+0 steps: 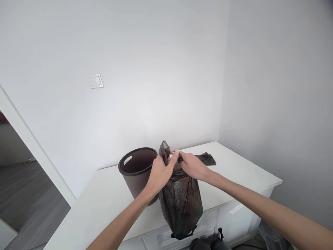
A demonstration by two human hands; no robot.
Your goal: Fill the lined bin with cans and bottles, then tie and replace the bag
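Observation:
A filled black plastic garbage bag [180,205] hangs from my two hands at the front edge of the white cabinet top. My left hand [161,172] is closed around its gathered neck, with a loop of thin plastic sticking up above the fingers. Close beside it, my right hand [191,165] pinches another part of the bag's top. The contents show only dimly through the plastic. Just left of my left hand stands a dark brown waste bin [137,177] with a black rim and an oval handle hole; its visible inside holds nothing.
Behind my right hand, a folded dark plastic bag [208,159] lies on the white cabinet top [241,170]. A light switch [96,81] is on the wall. A doorway with grey flooring [33,201] opens at the left. Clear plastic [272,236] lies at lower right.

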